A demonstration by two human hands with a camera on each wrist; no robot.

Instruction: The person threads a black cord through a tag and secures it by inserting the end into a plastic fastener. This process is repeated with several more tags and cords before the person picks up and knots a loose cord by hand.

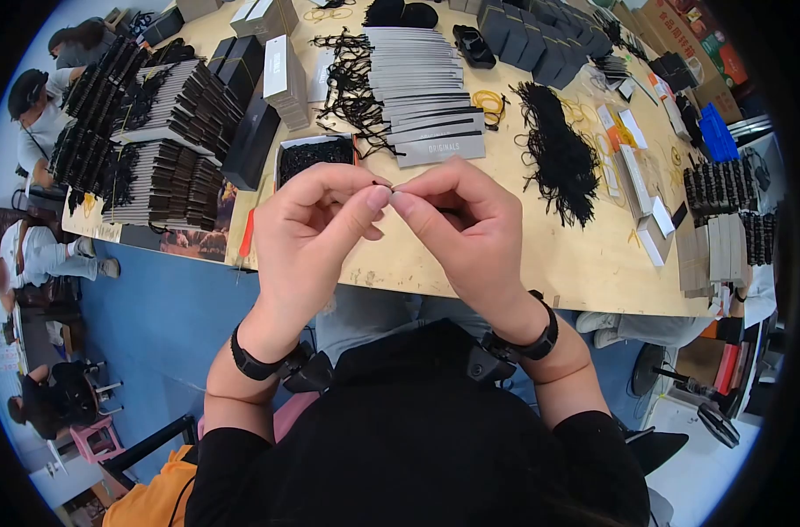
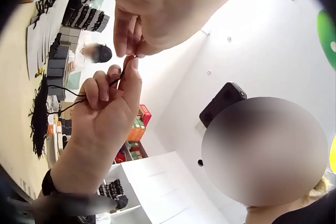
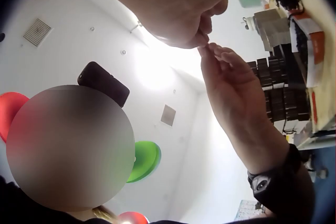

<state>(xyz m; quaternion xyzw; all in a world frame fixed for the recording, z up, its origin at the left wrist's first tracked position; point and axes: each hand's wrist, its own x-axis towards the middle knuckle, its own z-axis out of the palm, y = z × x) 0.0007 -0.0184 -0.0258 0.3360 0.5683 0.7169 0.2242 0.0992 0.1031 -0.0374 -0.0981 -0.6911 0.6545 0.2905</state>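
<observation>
Both hands meet fingertip to fingertip over the near part of the table, in the middle of the head view. My left hand (image 1: 307, 228) pinches the end of a thin black cord (image 2: 116, 80) between thumb and forefinger. Right against it, my right hand (image 1: 474, 233) pinches the same cord, its other fingers curled. The left wrist view shows the cord running along the right fingers, with a loop of it hanging out behind that hand. Just beyond the hands lies a row of overlapping grey tags (image 1: 417, 83) with black cords, the nearest one printed ORIGINALS.
An open box of black cords (image 1: 316, 156) stands behind the left hand. A bundle of black cords (image 1: 558, 154) lies to the right. Bundled tags (image 1: 167, 180) are piled at left, beside a white box (image 1: 285, 83). An orange-red tool (image 1: 247, 233) lies near the table edge.
</observation>
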